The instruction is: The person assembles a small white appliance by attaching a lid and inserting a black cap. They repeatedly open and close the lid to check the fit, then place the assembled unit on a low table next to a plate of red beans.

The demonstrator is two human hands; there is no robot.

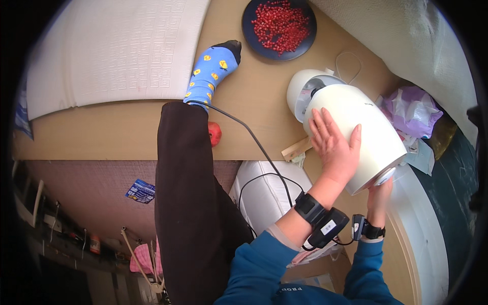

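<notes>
A large white barrel-shaped container [356, 134] is tilted over the table's right side. My left hand [334, 147] lies flat against its side, fingers stretched out and thumb spread. My right hand [380, 195] holds the container's near lower end, by a round white knob [385, 176]; most of its fingers are hidden behind the end. At the container's far end is a white rounded shell [299, 91], with a clear part and something dark inside. Whether shell and container are joined, I cannot tell.
A dark plate [249, 38] of red pomegranate seeds [279, 25] stands on the wooden table [101, 137]. My blue-socked foot [211, 71] rests there; a red fruit [214, 134] lies beside my leg. A black cable [249, 129] runs from my leg to my left wrist. A purple bag [413, 112] lies right.
</notes>
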